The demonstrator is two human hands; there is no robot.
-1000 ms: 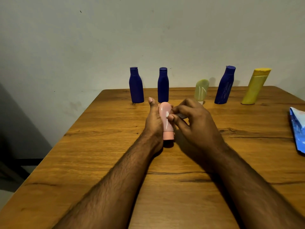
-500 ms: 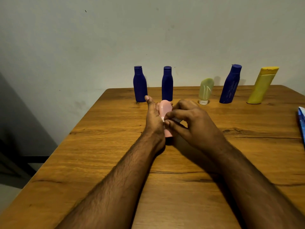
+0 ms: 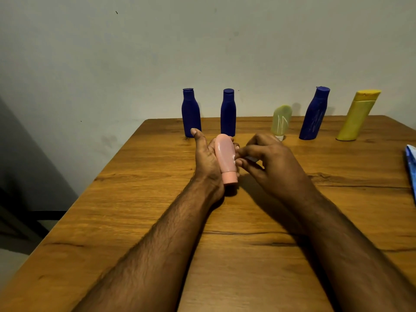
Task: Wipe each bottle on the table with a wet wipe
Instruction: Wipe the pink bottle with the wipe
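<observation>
Pink bottle [image 3: 225, 157] is in our left hand [image 3: 206, 158], cap end pointing back at us, held just above the counter [image 3: 112, 221] around the middle. Fingers are curled behind it with the thumb sticking up on the left side. Our right hand [image 3: 273, 164] is pinching a small wad of wet wipe [image 3: 249, 157] right against the bottle's right side, fingertips bunched tight on it. Lined up along the far edge we've got two blue bottles [image 3: 191, 113] [image 3: 228, 113] standing upright, then a pale green tube [image 3: 281, 120], a leaning blue bottle [image 3: 314, 114] and a leaning yellow bottle [image 3: 358, 117]. The blue wipes pack [image 3: 411, 163] pokes in at the right edge.
</observation>
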